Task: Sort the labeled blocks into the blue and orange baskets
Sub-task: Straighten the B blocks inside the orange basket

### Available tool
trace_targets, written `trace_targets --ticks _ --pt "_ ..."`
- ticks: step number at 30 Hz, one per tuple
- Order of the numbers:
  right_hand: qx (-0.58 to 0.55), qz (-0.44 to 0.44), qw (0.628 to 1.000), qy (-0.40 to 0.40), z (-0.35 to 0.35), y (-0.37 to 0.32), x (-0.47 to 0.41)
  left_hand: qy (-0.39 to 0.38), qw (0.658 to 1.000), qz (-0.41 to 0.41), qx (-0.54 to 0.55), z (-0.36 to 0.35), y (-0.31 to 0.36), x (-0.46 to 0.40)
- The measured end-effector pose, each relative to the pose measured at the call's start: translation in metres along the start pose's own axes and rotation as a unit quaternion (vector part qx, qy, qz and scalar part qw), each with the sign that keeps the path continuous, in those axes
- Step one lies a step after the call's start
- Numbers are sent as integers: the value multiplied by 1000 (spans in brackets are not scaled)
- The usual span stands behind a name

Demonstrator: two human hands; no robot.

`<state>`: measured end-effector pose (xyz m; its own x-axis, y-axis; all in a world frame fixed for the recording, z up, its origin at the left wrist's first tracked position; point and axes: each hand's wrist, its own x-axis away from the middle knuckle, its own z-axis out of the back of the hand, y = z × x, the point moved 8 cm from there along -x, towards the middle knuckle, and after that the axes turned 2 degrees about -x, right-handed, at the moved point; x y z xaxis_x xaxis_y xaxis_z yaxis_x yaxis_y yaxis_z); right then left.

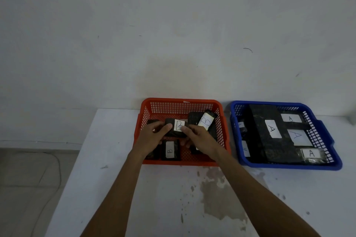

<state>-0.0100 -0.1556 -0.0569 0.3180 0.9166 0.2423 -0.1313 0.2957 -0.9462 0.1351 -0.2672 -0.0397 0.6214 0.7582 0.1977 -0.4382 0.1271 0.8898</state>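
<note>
An orange basket (181, 103) stands at the table's far middle with several black blocks labeled B inside. Both hands reach into it. My left hand (152, 138) and my right hand (200, 138) grip one black block with a white B label (178, 125) from either side, just above the basket floor. Another B block (205, 120) leans against the back right wall, and one (170, 150) lies flat near the front. To the right, the blue basket (325, 131) holds several black blocks labeled A (272, 128).
The white table (154, 198) has stained, chipped patches in front of the baskets. Its left edge drops to a tiled floor (28, 188) with a thin cable. A plain wall rises right behind both baskets.
</note>
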Motion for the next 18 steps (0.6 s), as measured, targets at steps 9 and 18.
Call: trace_targets --ticks 9,18 --pt "411 -6 905 108 73 8 20 40 968 -13 -247 -5 -19 -37" --pt "650 10 759 -30 65 48 31 62 883 -42 -463 -21 -34 -53"
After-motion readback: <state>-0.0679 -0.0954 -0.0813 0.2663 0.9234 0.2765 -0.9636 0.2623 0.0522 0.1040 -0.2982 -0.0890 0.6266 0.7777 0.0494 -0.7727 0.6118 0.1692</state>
